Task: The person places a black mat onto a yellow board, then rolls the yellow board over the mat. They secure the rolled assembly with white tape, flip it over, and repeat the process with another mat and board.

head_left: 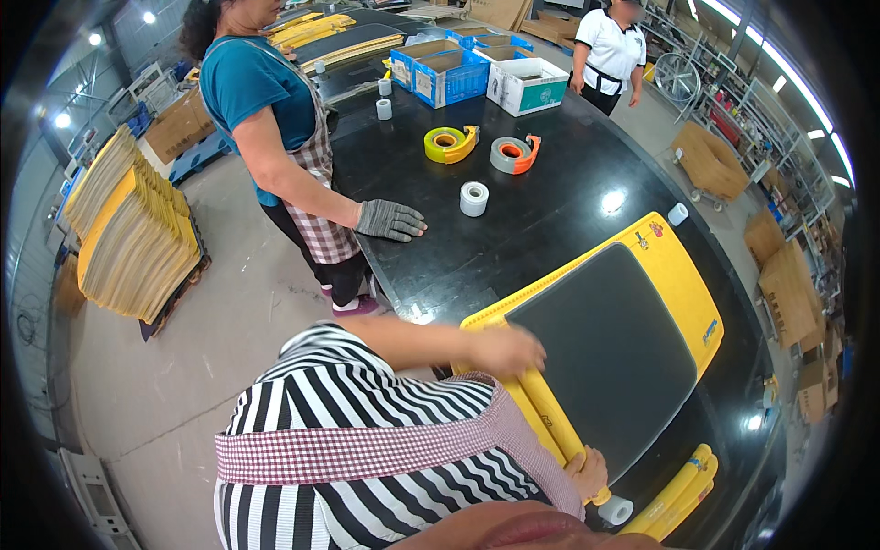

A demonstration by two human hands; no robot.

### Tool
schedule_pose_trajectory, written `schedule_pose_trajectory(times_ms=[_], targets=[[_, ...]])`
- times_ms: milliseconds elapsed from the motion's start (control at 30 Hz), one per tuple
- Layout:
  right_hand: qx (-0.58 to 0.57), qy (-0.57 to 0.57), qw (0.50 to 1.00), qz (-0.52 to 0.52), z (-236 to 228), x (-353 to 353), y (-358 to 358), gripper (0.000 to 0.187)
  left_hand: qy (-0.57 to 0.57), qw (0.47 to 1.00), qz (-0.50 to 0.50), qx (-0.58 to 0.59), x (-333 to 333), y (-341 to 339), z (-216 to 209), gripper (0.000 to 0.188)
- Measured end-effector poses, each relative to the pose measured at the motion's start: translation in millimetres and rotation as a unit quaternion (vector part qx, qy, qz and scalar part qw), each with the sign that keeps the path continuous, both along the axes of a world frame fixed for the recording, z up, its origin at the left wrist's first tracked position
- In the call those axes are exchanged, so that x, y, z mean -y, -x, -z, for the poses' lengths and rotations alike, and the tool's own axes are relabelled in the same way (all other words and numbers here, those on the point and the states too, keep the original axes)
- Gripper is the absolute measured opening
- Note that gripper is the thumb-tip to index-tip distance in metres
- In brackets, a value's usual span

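A yellow board with a dark grey rounded panel lies on the black table in front of me. Along its near edge runs a yellow tube-like piece. My left hand is at the left end of this piece, its fingers smeared by motion. At the other end, my right hand has its fingers curled round the yellow piece. Close by that hand is a white tape roll. Several loose yellow tubes lie just right of it.
On the black table are a yellow tape dispenser, an orange-and-grey one and another white roll. Boxes stand farther back. A co-worker's gloved hand rests on the left edge; another person stands beyond.
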State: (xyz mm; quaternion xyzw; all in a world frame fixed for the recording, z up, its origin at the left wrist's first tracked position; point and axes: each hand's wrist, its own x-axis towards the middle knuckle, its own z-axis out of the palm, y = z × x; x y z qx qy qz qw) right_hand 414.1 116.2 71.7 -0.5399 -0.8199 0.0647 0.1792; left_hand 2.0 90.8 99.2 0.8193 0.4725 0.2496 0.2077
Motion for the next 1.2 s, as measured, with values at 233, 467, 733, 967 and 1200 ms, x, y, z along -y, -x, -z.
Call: schedule_pose_trajectory(times_ms=[233, 467, 733, 967, 1200], targets=[[0.006, -0.04, 0.999, 0.014, -3, 0, 1, 0.03, -0.027, 0.996, -0.001, -0.085, 8, -53, 32, 0.06], [0.018, 0.0, 0.999, 0.033, -14, -7, 8, 0.031, -0.027, 0.995, -0.013, -0.092, 1, -53, 22, 0.064], [0.016, 0.0, 1.0, 0.018, -5, -11, 2, 0.032, -0.05, 0.996, -0.013, -0.078, -2, -53, 37, 0.066], [0.037, -0.018, 0.999, 0.011, -9, -9, 5, 0.034, -0.044, 0.995, -0.019, -0.086, 0, -53, 28, 0.064], [0.053, 0.004, 0.998, 0.029, -22, -13, 13, 0.039, -0.017, 0.995, -0.011, -0.1, -8, -53, 11, 0.061]])
